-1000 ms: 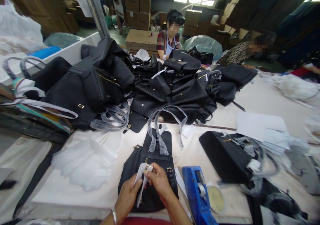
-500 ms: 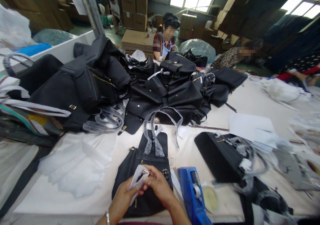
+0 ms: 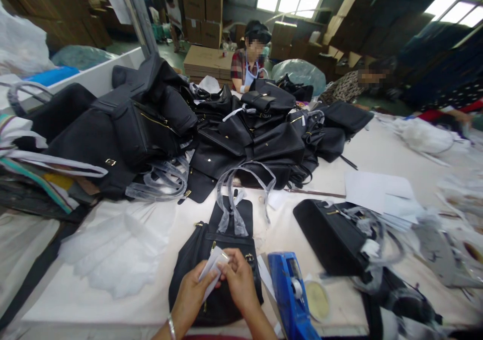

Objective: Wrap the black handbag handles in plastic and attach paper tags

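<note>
A black backpack (image 3: 188,264) lies on the table in front of me, its flap folded back and its plastic-wrapped handle (image 3: 234,219) pointing away. Over its front, my left hand (image 3: 193,289) pinches a strip of white tissue paper (image 3: 212,270). The fingers of my right hand (image 3: 238,274) are closed on the same paper at its upper end, where a bit of gold-coloured metal shows. Most of what the paper covers is hidden. A gold buckle (image 3: 249,258) on the backpack sits just beside my right fingers.
Right of the backpack stands a blue tape dispenser (image 3: 281,279), with a roll of tape (image 3: 317,300) beside it. White tissue sheets (image 3: 113,254) lie left. Black bags (image 3: 226,149) are heaped behind; another bag (image 3: 328,239) lies right. A person (image 3: 249,63) sits across the table.
The white paper has been folded over the metal piece, which showed more openly before. My right fingers have shifted slightly over the paper. The backpack has stayed in place.
</note>
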Tool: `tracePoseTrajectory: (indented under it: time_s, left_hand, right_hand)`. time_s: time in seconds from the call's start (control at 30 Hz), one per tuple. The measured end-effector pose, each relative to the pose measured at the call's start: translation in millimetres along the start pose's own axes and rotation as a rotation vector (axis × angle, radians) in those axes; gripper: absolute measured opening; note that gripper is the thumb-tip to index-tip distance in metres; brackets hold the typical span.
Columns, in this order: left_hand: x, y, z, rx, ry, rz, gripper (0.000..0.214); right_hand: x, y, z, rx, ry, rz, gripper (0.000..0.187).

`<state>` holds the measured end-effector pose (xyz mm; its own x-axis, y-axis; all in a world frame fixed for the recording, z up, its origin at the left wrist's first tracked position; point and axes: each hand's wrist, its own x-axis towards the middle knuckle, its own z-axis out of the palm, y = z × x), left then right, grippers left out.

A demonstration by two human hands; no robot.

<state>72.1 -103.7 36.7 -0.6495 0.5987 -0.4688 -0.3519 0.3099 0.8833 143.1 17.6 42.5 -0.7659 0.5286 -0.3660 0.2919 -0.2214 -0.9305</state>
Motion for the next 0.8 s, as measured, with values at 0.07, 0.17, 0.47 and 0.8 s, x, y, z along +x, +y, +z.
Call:
tracePoseTrajectory:
  time_s: [0.07, 0.17, 0.47, 0.8]
  left_hand:
    - [1, 0, -0.5, -0.064, -0.027, -0.035, 0.04]
    - [1, 1, -2.1, -0.116, -0.033, -0.043, 0.04]
    - [6, -7, -3.3, -0.058, 0.004, -0.092, 0.041]
    - [5, -5, 1.7, 0.116, 0.008, -0.054, 0.038]
  right_hand:
    - [-4, -2, 0, -0.034, 0.061, -0.051, 0.032]
    - [-7, -5, 0, -0.061, 0.054, -0.09, 0.027]
    - [-6, -6, -2, 0.024, 0.022, -0.084, 0.016]
    - [-3, 2, -8, 0.0, 0.07, -0.066, 0.011]
